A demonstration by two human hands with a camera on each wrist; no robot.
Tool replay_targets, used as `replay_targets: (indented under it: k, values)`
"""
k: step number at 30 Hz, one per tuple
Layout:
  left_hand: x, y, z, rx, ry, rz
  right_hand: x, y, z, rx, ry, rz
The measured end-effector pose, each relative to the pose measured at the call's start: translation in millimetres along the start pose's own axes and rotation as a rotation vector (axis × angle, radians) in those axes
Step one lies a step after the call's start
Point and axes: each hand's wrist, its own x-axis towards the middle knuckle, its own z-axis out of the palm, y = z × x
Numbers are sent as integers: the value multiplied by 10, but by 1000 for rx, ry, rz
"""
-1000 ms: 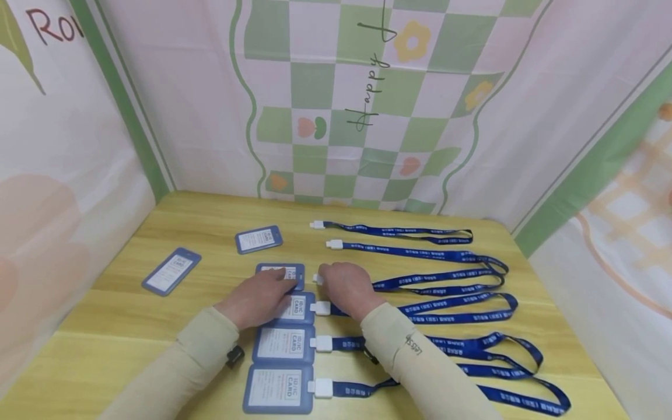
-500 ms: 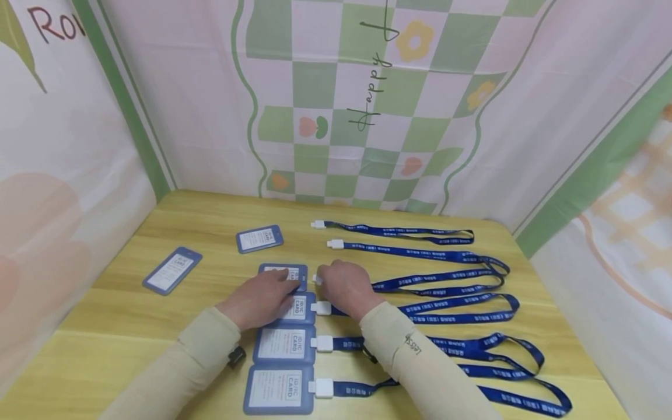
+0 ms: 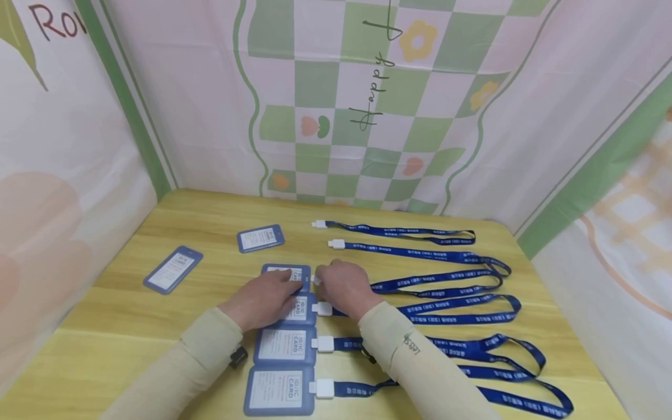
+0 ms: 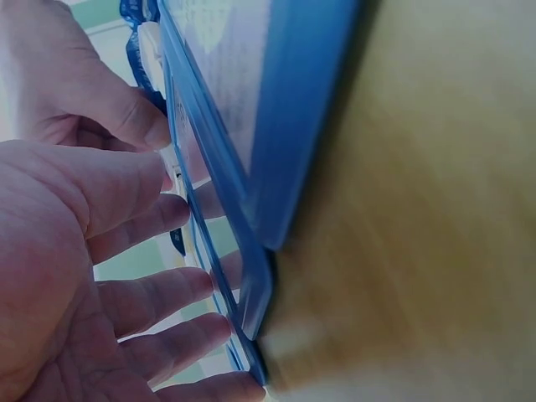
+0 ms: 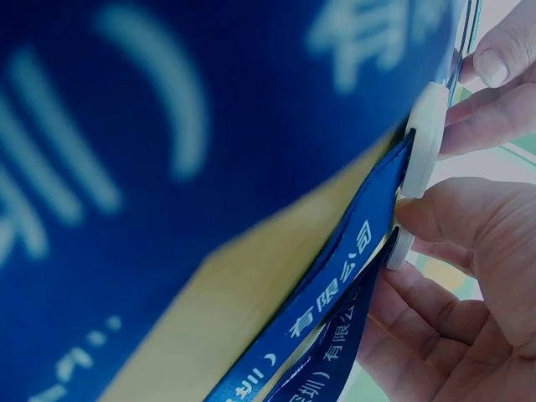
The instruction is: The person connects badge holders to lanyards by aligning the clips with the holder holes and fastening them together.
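Note:
My left hand (image 3: 259, 300) lays its fingertips on a blue ID card holder (image 3: 306, 270), the farthest one in a column of holders. Its fingers look spread and fairly straight in the left wrist view. Just right of that holder's slotted end, my right hand (image 3: 343, 286) pinches the white clip (image 5: 400, 249) of a navy lanyard (image 3: 436, 284). This clip is right at the slot, partly hidden by the fingers. Below, three more holders (image 3: 283, 344) lie in the column, each meeting a lanyard's white clip (image 3: 324, 344) at its right end.
Two loose card holders lie apart on the wooden table (image 3: 105, 350): one tilted at the left (image 3: 173, 269), one farther back (image 3: 260, 238). At the back right, two lanyards (image 3: 399, 231) stretch out with bare clips. Patterned cloth (image 3: 367, 87) hangs behind and at both sides.
My left hand has slid the farthest holder in the column a little to the right, so its slotted end is now at the clip. My right hand has hardly moved and still pinches the clip.

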Motion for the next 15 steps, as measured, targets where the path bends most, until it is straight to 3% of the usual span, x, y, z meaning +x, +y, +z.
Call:
replay_targets:
  k: [15]
  values:
    - [19, 15, 8, 20, 11, 22, 4, -18, -6, -7, -10, -5]
